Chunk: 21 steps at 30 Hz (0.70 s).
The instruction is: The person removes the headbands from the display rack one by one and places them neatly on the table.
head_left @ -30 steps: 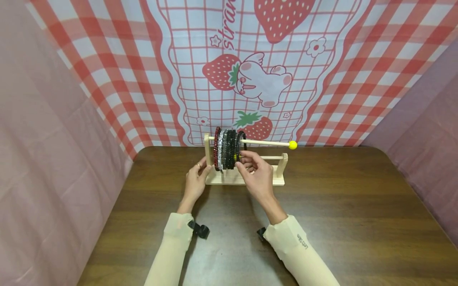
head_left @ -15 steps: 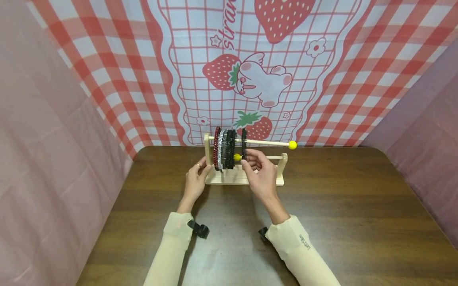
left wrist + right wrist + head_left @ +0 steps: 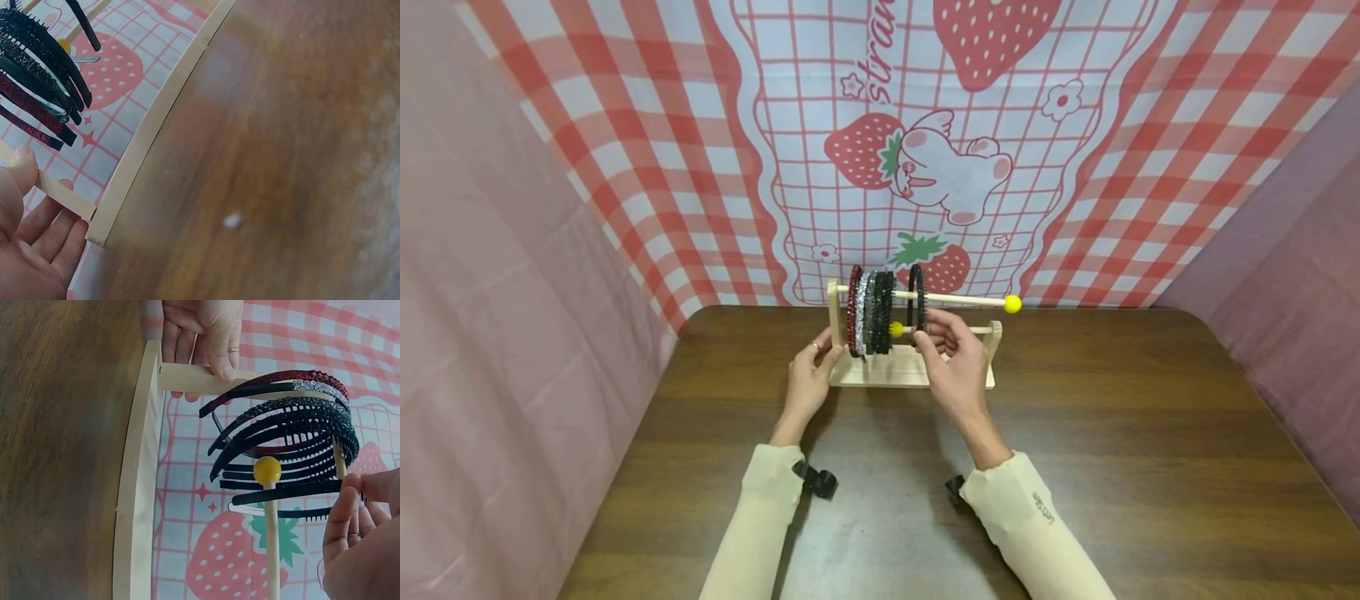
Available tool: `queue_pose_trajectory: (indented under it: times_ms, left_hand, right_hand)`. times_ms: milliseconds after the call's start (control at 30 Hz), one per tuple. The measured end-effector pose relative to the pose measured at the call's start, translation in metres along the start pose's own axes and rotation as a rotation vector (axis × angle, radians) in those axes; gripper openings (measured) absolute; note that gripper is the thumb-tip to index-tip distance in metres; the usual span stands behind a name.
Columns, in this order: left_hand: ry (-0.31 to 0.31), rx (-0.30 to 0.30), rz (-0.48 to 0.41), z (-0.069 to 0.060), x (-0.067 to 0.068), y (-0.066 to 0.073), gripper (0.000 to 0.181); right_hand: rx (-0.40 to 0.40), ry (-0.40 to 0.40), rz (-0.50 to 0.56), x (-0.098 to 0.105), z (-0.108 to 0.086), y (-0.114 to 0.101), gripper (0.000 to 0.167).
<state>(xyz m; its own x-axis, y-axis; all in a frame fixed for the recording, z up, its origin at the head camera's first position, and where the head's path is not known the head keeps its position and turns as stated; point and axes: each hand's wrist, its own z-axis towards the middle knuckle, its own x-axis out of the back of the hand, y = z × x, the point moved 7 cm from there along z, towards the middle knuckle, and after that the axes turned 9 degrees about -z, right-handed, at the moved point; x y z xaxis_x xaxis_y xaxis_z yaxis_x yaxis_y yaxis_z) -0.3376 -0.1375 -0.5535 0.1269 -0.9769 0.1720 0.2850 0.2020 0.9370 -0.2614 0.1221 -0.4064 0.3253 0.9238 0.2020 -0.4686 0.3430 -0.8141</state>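
Observation:
A wooden stand [image 3: 880, 377] carries several headbands [image 3: 872, 312], red, silver and black, bunched at the left of its upper rod [image 3: 962, 299]. The left hand [image 3: 808, 379] grips the stand's left upright, thumb on one side and fingers on the other, also seen in the left wrist view around the upright [image 3: 69, 199]. The right hand [image 3: 957, 362] pinches a black headband [image 3: 921, 292] that hangs around the upper rod, apart from the bunch. In the right wrist view, thumb and finger meet on this black headband [image 3: 287, 492]; a toothed edge shows beyond.
A yellow ball [image 3: 1012, 304] caps the upper rod's right end. Another yellow ball [image 3: 897, 330] tips the lower rod, which runs to the right upright [image 3: 992, 343]. The stand is near the back of the brown table [image 3: 1112, 433], before a strawberry-print cloth [image 3: 805, 192].
The right hand has moved to the right with the black headband, widening the gap to the bunch and uncovering the lower yellow ball. The left hand stays on the upright.

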Motion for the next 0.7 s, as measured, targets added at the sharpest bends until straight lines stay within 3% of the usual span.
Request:
queue_pose_trajectory:
  times_ms: [200, 333, 467, 567, 700]
  left_hand:
    - [0.011, 0.008, -0.007, -0.004, 0.0, 0.014, 0.05]
    - [0.008, 0.008, -0.011, -0.001, 0.0, 0.001, 0.053]
    - [-0.001, -0.019, -0.01, -0.003, 0.002, 0.015, 0.053]
    - [0.002, -0.047, -0.019, -0.008, 0.002, 0.035, 0.049]
    - [0.0, -0.051, -0.05, -0.006, 0.001, 0.026, 0.049]
  right_hand:
    - [0.002, 0.016, 0.033, 0.005, 0.002, -0.003, 0.031]
    - [0.017, 0.036, 0.018, 0.008, 0.004, -0.006, 0.03]
    - [0.016, 0.042, 0.009, 0.011, 0.005, -0.009, 0.03]
    - [0.005, 0.044, 0.016, 0.013, 0.005, -0.01, 0.031]
    - [0.005, 0.049, 0.047, 0.014, 0.006, -0.011, 0.031]
